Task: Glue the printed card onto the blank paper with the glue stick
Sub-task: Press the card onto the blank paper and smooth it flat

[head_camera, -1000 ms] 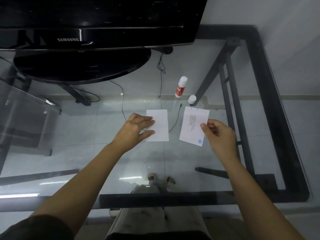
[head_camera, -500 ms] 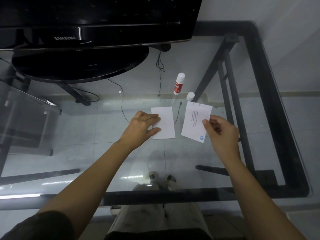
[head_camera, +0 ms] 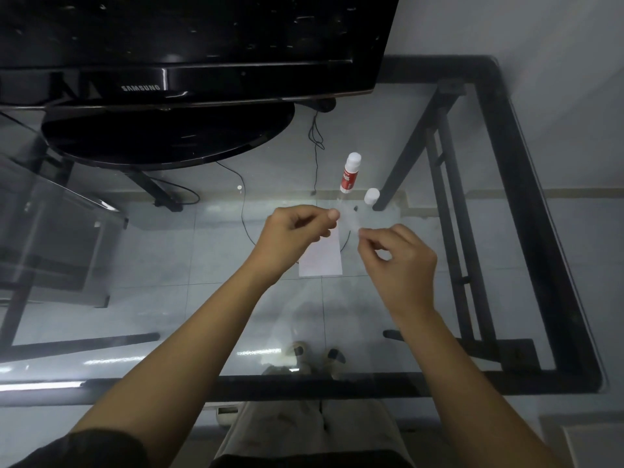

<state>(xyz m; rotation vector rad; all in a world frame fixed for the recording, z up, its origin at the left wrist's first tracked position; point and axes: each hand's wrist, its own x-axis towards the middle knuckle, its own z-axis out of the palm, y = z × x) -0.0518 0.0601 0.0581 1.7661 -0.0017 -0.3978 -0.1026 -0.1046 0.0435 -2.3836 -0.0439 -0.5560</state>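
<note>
The blank paper (head_camera: 322, 260) lies flat on the glass table (head_camera: 422, 332), its top part hidden by my left hand (head_camera: 292, 238). The printed card (head_camera: 349, 220) shows only as a pale motion blur above the paper, between the fingertips of both hands. My left hand is raised, thumb and fingers pinched at the blur's left edge. My right hand (head_camera: 400, 261) pinches its right edge. The red and white glue stick (head_camera: 349, 173) stands uncapped behind the hands, and its white cap (head_camera: 371, 195) sits just to its right.
A black Samsung monitor (head_camera: 189, 45) on a round base (head_camera: 169, 133) fills the far left of the table. The black table frame (head_camera: 526, 204) runs along the right and near edges. Cables and my feet show through the glass.
My left hand has lifted off the blank paper and come to the card. My right hand has carried the card left and up over the paper, where it now blurs.
</note>
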